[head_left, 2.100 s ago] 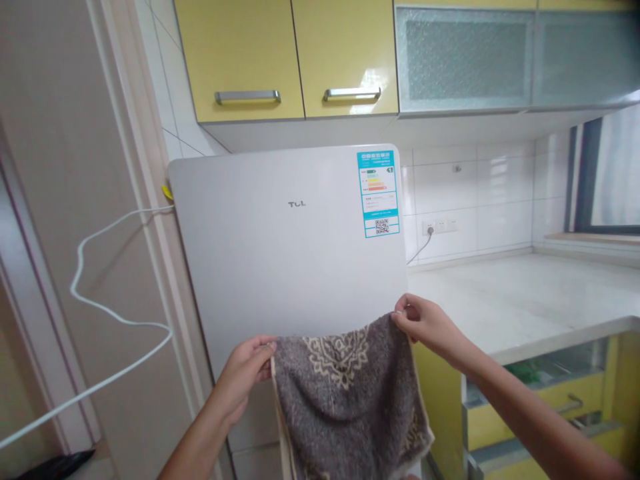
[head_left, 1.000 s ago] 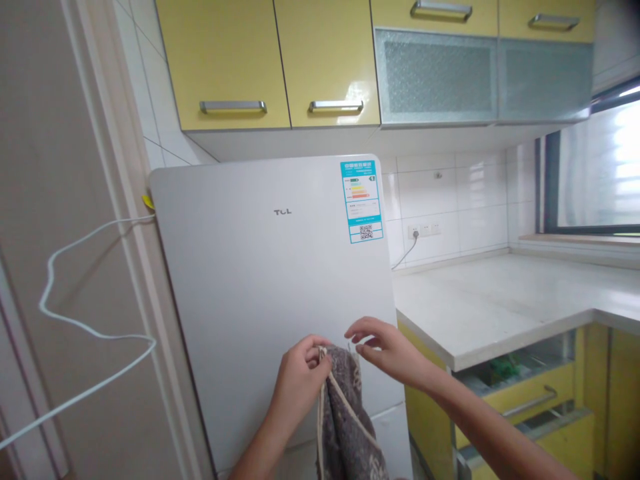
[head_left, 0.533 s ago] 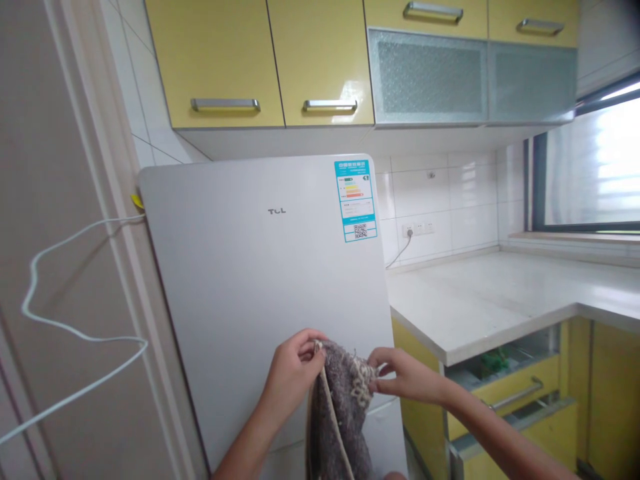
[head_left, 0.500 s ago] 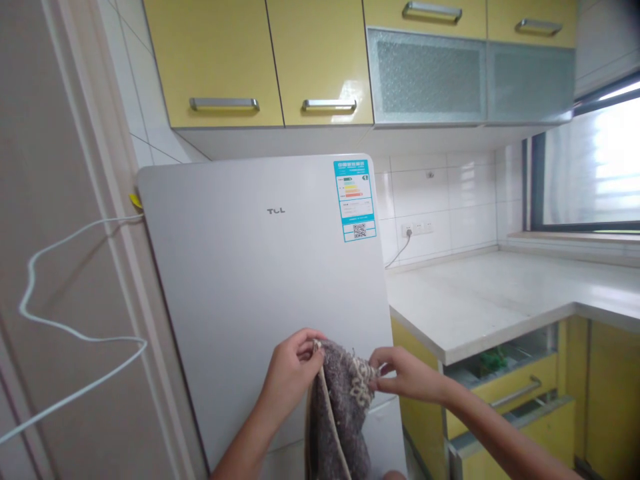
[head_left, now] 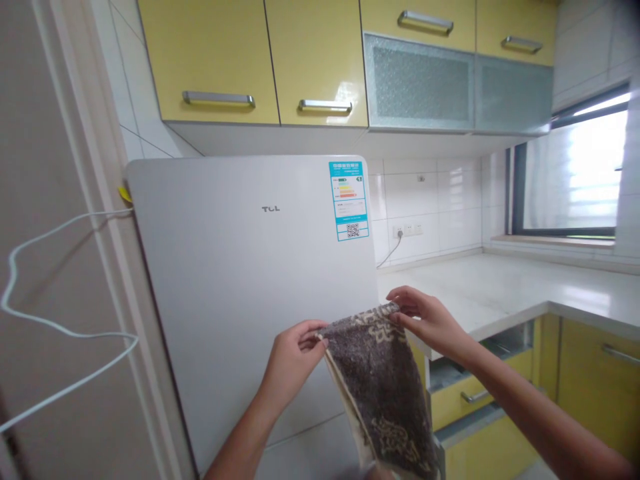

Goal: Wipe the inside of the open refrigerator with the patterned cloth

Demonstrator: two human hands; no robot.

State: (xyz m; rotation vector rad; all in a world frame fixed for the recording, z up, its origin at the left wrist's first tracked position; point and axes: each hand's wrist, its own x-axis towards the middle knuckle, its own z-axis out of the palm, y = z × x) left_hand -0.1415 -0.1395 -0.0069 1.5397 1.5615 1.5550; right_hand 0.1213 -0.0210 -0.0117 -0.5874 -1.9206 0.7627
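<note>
I hold a grey-brown patterned towel (head_left: 385, 380) with a cream border, folded, hanging down in front of a white refrigerator (head_left: 240, 280). My left hand (head_left: 295, 357) pinches its upper left corner. My right hand (head_left: 425, 320) pinches the upper right corner, a little higher. The top edge is stretched between both hands, and the towel's lower end runs out of view at the bottom.
Yellow wall cabinets (head_left: 225, 60) and frosted glass doors (head_left: 417, 83) hang above. A pale countertop (head_left: 500, 293) extends right, with partly open yellow drawers (head_left: 475, 393) beneath. A white cable (head_left: 60, 320) loops on the left wall. A window (head_left: 575, 173) is at the right.
The towel was first spread wide, then gathered into a narrow fold. My right hand took the other corner and pulled it right and up, opening the folded towel's top edge.
</note>
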